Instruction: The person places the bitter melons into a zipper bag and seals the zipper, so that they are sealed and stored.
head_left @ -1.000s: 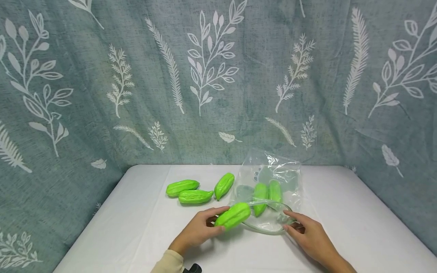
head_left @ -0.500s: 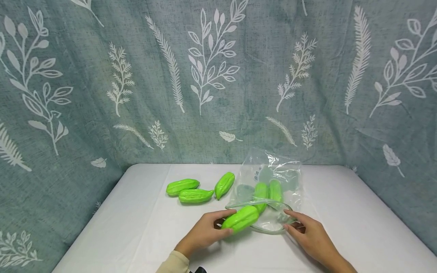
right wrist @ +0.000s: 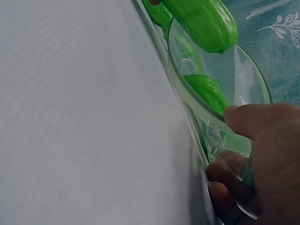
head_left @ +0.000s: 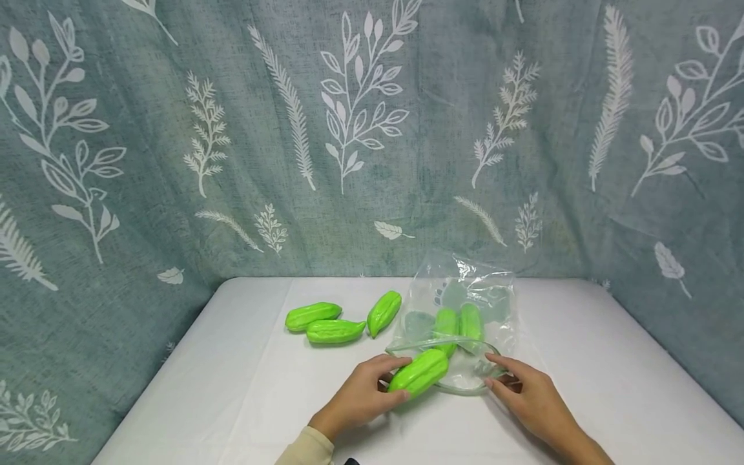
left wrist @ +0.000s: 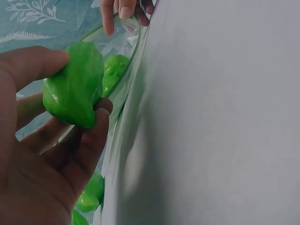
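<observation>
My left hand (head_left: 363, 394) grips a bright green ridged vegetable (head_left: 420, 373) between thumb and fingers. The vegetable's far end is at the mouth of a clear plastic bag (head_left: 494, 297), which has a greenish rim. In the left wrist view, the fingers curl round the near end of the vegetable (left wrist: 77, 84). My right hand (head_left: 531, 397) pinches the bag's right edge, and the mouth stands parted. Through the film, two similar green vegetables (head_left: 471, 323) show inside the bag. The right wrist view has the held vegetable (right wrist: 204, 23) over the bag's opening (right wrist: 255, 70).
Left of the bag, three more green vegetables lie on the white table: one (head_left: 312, 316) at the back left, one (head_left: 335, 331) just in front of it, and one (head_left: 384, 313) nearer the bag. A patterned grey-green curtain (head_left: 360, 213) hangs behind the table (head_left: 192, 387).
My left hand has moved to the right with the green vegetable, bringing its far end into line with the bag's mouth. The right hand keeps its hold on the bag edge, almost unmoved.
</observation>
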Demonstrator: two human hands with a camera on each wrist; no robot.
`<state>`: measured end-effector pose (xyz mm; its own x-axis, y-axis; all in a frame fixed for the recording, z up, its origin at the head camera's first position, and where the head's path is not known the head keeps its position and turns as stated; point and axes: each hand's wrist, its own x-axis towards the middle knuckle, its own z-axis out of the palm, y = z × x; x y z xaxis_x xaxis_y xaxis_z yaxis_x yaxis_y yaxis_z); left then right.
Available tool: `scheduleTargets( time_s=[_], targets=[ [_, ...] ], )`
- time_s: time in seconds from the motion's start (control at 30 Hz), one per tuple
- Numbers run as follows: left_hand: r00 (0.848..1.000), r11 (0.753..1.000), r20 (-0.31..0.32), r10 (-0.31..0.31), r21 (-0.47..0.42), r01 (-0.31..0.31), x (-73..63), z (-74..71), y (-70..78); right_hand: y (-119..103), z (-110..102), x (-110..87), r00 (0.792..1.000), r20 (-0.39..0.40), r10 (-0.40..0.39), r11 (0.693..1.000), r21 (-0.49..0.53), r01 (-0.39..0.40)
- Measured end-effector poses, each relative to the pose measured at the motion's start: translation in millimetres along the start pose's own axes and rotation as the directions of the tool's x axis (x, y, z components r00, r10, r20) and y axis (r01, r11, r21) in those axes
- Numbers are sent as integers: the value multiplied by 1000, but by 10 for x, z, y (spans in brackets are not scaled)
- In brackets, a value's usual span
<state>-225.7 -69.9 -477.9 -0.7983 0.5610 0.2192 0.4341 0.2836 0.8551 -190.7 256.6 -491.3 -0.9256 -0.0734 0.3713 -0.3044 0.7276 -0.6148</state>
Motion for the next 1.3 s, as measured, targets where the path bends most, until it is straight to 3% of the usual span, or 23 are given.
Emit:
scheduleTargets(
  time_s=[0.23, 0.4, 0.53, 0.93, 1.3],
  targets=[
    [994, 992, 12, 110, 59, -111, 62, 94, 48, 17, 21, 16, 1000, -3, 6, 1000, -4, -6],
    [982, 977, -22, 187, 113, -183, 92, 174, 81, 25, 31, 1, 1000, -2, 2, 1000, 0, -2],
    [980, 972, -40, 192, 148, -185, 119, 210, 120, 22, 16, -2, 1000, -9, -5, 1000, -9, 5],
    [990, 965, 0, 144, 223, -141, 167, 295, 181, 34, 30, 0, 1000, 0, 9, 1000, 11, -9],
    [985, 919, 8, 173, 360, -164, 191, 359, 232, 24, 10, -15, 1000, -13, 1, 1000, 3, -1]
  ],
)
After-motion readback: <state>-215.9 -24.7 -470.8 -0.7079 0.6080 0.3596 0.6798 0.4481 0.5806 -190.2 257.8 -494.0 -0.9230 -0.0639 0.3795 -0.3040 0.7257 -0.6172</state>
